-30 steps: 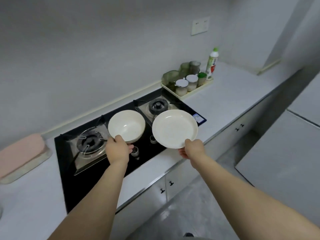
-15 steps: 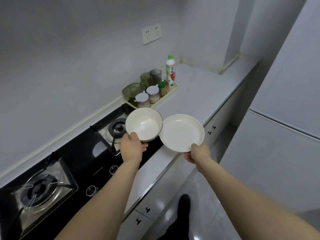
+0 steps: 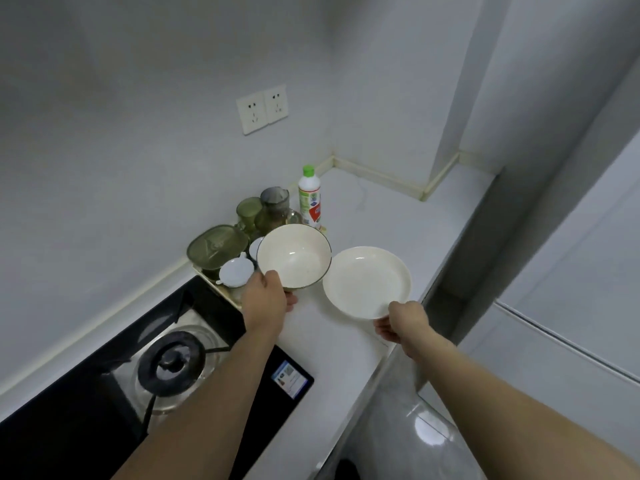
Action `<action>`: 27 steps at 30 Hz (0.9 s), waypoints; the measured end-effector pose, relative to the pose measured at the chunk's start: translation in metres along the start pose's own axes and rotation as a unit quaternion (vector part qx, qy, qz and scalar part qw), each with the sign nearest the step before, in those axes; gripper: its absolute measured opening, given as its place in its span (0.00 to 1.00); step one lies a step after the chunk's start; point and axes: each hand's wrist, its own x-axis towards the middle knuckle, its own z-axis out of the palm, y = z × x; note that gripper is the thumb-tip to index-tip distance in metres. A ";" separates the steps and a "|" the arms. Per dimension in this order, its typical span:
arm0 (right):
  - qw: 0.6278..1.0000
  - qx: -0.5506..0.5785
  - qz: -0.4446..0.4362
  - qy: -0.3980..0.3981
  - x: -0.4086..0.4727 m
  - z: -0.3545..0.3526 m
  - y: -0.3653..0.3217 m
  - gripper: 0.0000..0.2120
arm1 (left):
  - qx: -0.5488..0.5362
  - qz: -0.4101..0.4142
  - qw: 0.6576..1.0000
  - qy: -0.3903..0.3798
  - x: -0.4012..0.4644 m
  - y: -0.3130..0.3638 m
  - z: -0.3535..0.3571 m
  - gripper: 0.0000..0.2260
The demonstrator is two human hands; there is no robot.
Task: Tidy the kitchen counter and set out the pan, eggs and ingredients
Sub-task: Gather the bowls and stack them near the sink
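1. left hand [image 3: 266, 295] grips the near rim of a white bowl [image 3: 294, 258], held above the surface [image 3: 374, 216].
2. right hand [image 3: 403, 322] pinches the near edge of a white plate [image 3: 367, 281], just right of the bowl.
3. a tray of jars [image 3: 221, 247] sits beyond the left hand.

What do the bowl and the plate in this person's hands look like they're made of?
The bowl, held by the left hand, looks like glazed ceramic: glossy cream inside with a bright highlight and a thin dark rim. The plate, held by the right hand, looks like the same glazed cream ceramic, smooth and slightly shiny. Melamine can't be ruled out for either.
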 end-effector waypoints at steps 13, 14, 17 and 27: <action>0.999 -0.026 -0.033 0.018 0.127 0.003 -0.118 0.10 | -0.028 0.052 0.998 -0.024 0.119 0.109 0.102 0.14; 0.998 -0.033 -0.042 0.018 0.140 0.005 -0.126 0.10 | -0.025 0.055 0.998 -0.020 0.128 0.118 0.107 0.14; 0.997 -0.054 -0.054 0.007 0.179 0.015 -0.153 0.14 | -0.026 0.060 0.998 0.000 0.153 0.148 0.122 0.10; 0.992 -0.094 -0.061 -0.051 0.287 0.068 -0.212 0.20 | -0.017 0.056 0.995 0.086 0.226 0.201 0.140 0.11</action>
